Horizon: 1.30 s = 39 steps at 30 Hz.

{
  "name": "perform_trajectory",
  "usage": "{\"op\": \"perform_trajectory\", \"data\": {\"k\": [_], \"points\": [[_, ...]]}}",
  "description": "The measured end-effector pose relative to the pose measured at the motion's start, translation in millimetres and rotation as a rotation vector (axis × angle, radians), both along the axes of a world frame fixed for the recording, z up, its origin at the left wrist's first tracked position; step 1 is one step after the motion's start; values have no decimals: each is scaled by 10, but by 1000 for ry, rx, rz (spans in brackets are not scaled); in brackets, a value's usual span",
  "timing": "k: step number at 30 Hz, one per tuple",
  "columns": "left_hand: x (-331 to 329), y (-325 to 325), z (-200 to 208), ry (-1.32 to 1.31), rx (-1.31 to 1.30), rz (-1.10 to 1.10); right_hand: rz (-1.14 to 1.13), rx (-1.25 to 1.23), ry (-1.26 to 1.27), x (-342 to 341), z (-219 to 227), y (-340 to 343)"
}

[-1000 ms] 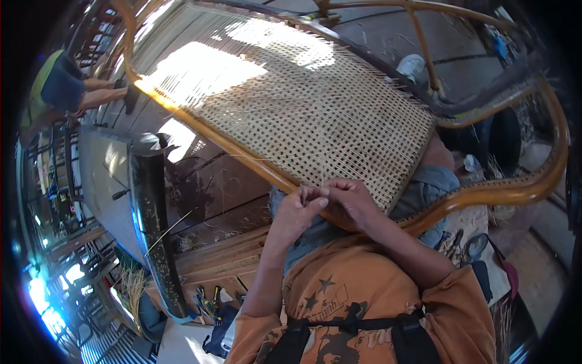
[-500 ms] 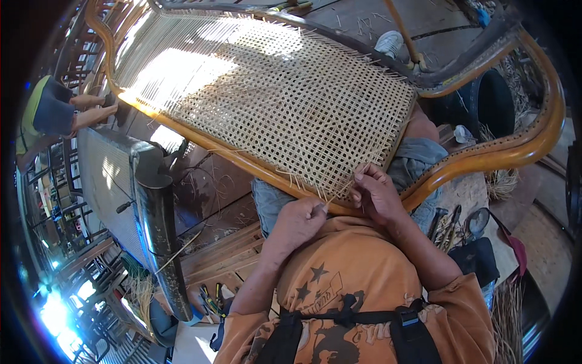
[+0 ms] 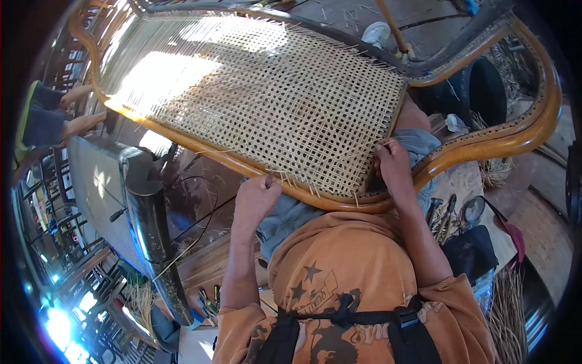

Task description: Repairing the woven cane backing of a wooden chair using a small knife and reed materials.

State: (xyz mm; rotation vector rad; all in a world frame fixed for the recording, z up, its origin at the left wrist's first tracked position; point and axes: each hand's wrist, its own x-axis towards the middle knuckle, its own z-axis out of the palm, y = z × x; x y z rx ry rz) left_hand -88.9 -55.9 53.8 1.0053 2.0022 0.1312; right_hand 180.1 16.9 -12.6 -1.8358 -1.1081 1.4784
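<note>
From here I see a dark, round bucket (image 3: 490, 91) at upper right, a white sneaker (image 3: 376, 34) right of top centre, and a person in dark shorts (image 3: 45, 123) at the frame's far left.

Crowded and sunlit

A pale panel with a dark post (image 3: 100, 182) serves as landmark. Right of the panel runs brown floor (image 3: 194, 200); just past its top lies a sunlit patch (image 3: 156, 141). Wooden furniture frames (image 3: 79, 259) crowd below the panel — with a blue-white glare (image 3: 59, 327) there too. Far to its right: a dark bin (image 3: 485, 94).
</note>
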Motion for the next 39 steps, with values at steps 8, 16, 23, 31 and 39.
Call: {"op": "perform_trajectory", "data": {"k": [8, 16, 23, 31, 39], "points": [[-43, 85, 37, 38, -46, -153, -159, -178, 57, -22, 3, 51], [-37, 102, 52, -210, -145, -64, -277, -180, 297, 5, 199, 36], [810, 249, 100, -362, 134, -424, 742, 625, -291, -20, 715, -175], [995, 716, 70, -198, 335, -422, 1013, 216, -86, 132, 644, 563], [1089, 1026, 93, -116, 199, -384, 1094, 394, -463, 257, 440, 979]]}}
